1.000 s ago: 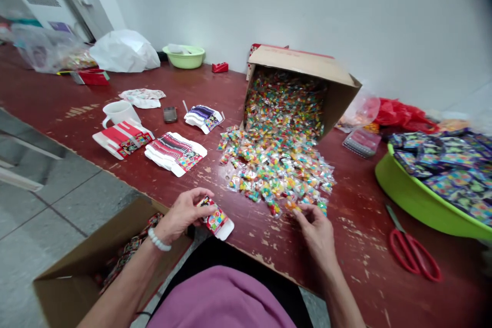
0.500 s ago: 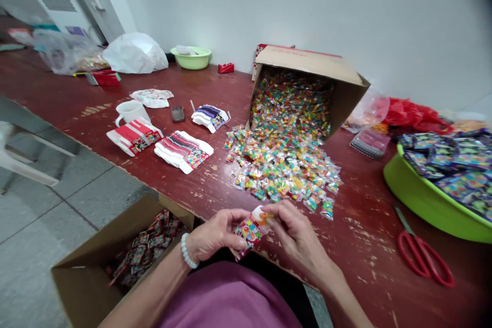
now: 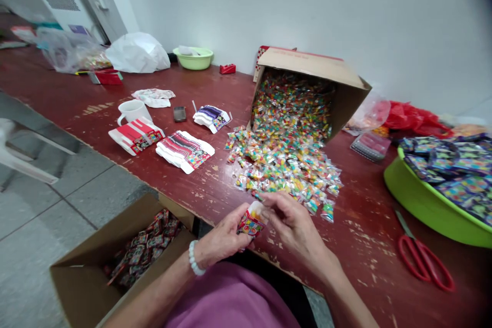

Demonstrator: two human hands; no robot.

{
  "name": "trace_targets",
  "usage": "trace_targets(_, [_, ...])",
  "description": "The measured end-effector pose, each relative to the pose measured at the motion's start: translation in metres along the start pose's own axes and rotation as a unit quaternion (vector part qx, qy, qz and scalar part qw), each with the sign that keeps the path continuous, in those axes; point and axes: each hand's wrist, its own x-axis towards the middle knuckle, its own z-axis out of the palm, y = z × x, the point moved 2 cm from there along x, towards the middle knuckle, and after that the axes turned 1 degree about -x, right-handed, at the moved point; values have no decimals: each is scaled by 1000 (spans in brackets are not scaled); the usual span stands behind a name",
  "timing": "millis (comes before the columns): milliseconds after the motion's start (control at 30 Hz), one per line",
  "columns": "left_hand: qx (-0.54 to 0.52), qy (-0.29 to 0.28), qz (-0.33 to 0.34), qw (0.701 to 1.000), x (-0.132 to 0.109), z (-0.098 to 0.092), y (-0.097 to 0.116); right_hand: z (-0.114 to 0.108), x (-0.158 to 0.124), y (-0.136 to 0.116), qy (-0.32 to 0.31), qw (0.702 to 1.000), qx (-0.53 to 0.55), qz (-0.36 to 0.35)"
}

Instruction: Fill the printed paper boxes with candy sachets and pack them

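Gripped in my left hand (image 3: pixel 226 238) is a small printed candy box (image 3: pixel 251 223), red and multicoloured, its white flap end tilted up and open. My right hand (image 3: pixel 294 220) is closed at that open end, thumb and fingers bent round a small clear candy packet (image 3: pixel 257 211) with yellowish contents, partly inside the box. My fingers hide part of the packet. Just beyond my hands, a heap of clear candy packets (image 3: pixel 284 164) spills out of a tipped cardboard box (image 3: pixel 349 107) onto the dark red table (image 3: pixel 365 200).
Flat red cartons (image 3: pixel 185 151) and purple cartons (image 3: pixel 211 117) lie left of the heap, near a white mug (image 3: pixel 134 111). Below the table edge, an open cardboard box (image 3: pixel 82 279) holds filled small boxes. Red-handled scissors (image 3: pixel 425 259) and a green basin (image 3: pixel 418 205) are at right.
The candy box has shifted slightly up and right in my left hand. My right fingers have moved up over its open end, and the packet shows less outside it.
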Motion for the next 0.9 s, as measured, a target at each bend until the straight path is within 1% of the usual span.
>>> trace_targets(100, [-61, 9, -8, 998, 0, 2, 4, 0, -3, 7, 78, 995, 29, 59])
trace_targets(200, [-185, 35, -37, 981, 2, 3, 3, -1, -7, 8, 124, 990, 21, 59])
trace_targets(233, [-223, 49, -55, 972, 3, 3, 1, 0, -10, 7, 125, 991, 20, 53])
trace_targets(300, [-275, 77, -89, 954, 5, 4, -3, 6, -14, 6, 106, 993, 31, 41])
trace_targets(367, [-304, 99, -100, 942, 8, 5, -7, 16, -19, 5, 87, 994, 52, 29])
trace_targets(467, [-317, 152, -64, 934, 9, 6, -12, 29, -22, 6, 85, 993, 78, 9])
trace_targets(533, [-299, 171, -30, 938, 8, 9, -14, 36, -20, 9, 77, 992, 100, 19])
trace_targets(600, [-271, 157, -24, 950, 6, 12, -15, 40, -17, 11, 71, 983, 155, 70])
trace_targets(700, [-258, 143, -34, 955, 5, 15, -14, 44, -14, 14, 79, 948, 263, 161])
trace_targets(733, [-263, 138, -36, 954, 5, 15, -13, 44, -14, 14, 72, 940, 283, 177])
trace_targets(767, [-273, 125, -41, 953, 5, 15, -12, 44, -14, 13, 61, 939, 287, 181])
trace_targets(800, [-284, 105, -51, 952, 5, 14, -11, 43, -13, 12, 50, 946, 273, 166])
trace_targets(833, [-295, 80, -67, 950, 5, 13, -10, 40, -13, 11, 42, 960, 242, 136])
trace_targets(900, [-308, 47, -103, 945, 5, 12, -10, 34, -13, 8, 34, 986, 154, 48])
